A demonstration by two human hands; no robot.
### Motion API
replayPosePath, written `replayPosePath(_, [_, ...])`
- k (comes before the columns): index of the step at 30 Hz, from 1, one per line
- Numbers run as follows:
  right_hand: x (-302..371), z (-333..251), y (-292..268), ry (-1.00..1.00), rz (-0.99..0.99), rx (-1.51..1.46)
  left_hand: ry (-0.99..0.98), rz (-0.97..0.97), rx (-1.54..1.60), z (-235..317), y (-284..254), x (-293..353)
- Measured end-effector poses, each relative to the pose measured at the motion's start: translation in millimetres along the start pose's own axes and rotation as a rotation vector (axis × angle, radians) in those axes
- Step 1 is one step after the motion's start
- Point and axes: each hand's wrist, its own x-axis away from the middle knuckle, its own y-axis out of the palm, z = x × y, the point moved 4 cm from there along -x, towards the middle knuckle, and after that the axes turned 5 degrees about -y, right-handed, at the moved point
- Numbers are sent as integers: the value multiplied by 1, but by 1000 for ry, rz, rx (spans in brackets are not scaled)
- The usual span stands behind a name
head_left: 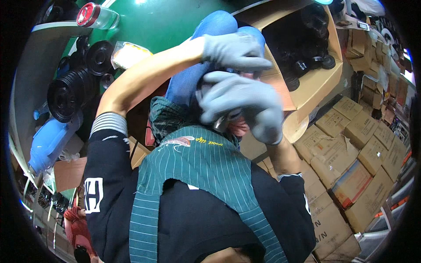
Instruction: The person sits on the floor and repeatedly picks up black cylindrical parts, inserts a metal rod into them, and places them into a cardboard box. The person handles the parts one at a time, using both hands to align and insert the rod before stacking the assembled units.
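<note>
Both my hands wear grey gloves and meet above my lap, over my blue trousers. My left hand (234,50) lies on the far side, its fingers bent and pressed together, pointing right. Closer to me, my right hand (245,103) is curled and smeared by motion. A dark, partly shiny thing (201,90) shows between them; the gloves cover most of it, so its kind is unclear. Below my right fingers a small metallic piece (221,123) catches the light, beside something reddish (239,126).
An open cardboard box (318,85) of black round parts stands at the right. Stacked cartons (333,153) lie beyond it. On the left are black round lids (66,94) and a blue plastic item (50,144). A clear red-capped jar (98,16) rests on the green surface (153,22).
</note>
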Motion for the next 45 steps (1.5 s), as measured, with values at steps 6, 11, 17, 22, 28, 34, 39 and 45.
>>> replayPosePath(6, [101,13,-30,293,581,146,-128,794,272,-39,-50,81])
replayPosePath(11, [101,16,15,416,301,873,-707,1052,238,-94,-56,204])
replayPosePath(17, [109,3,27,270,309,806,-1040,1139,-624,-109,-46,241])
replayPosePath(22, [96,-39,12,9,218,923,-1040,1083,-686,-105,-55,235])
replayPosePath(28, [35,5,-48,51,696,182,-182,1015,-922,12,-1,252])
replayPosePath(34, [-45,130,-77,441,637,-619,-55,1330,-495,-9,-18,232])
replayPosePath(39, [-110,126,-76,549,427,-503,-204,1494,-775,33,-176,206])
replayPosePath(45, [-37,156,-65,663,189,-741,-708,1441,-959,-63,-365,155])
